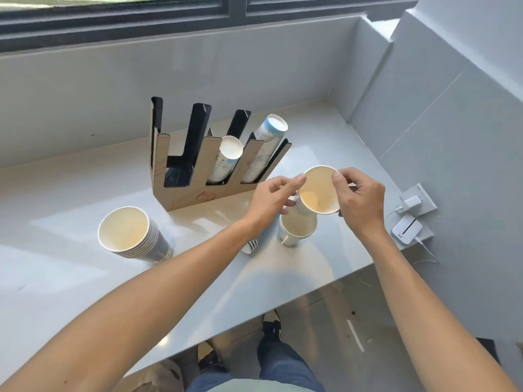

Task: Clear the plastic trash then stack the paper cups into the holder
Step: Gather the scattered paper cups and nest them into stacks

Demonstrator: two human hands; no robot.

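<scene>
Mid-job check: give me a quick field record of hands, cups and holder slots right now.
left hand: pinching rim of held cup
right hand: pinching same rim
held cup: tilted, above another cup on the counter
loose stack: left of hands, on counter
holder: left slot empty, middle and right slots hold cup stacks

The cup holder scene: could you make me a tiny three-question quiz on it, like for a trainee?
1. True or false: the holder's leftmost slot is empty.
2. Both hands, left hand and right hand, grip what? A) held cup B) a charger C) a bottle
3. How many slots hold cups?

Key: 1 true; 2 A; 3 two, the middle stack and right stack.
</scene>
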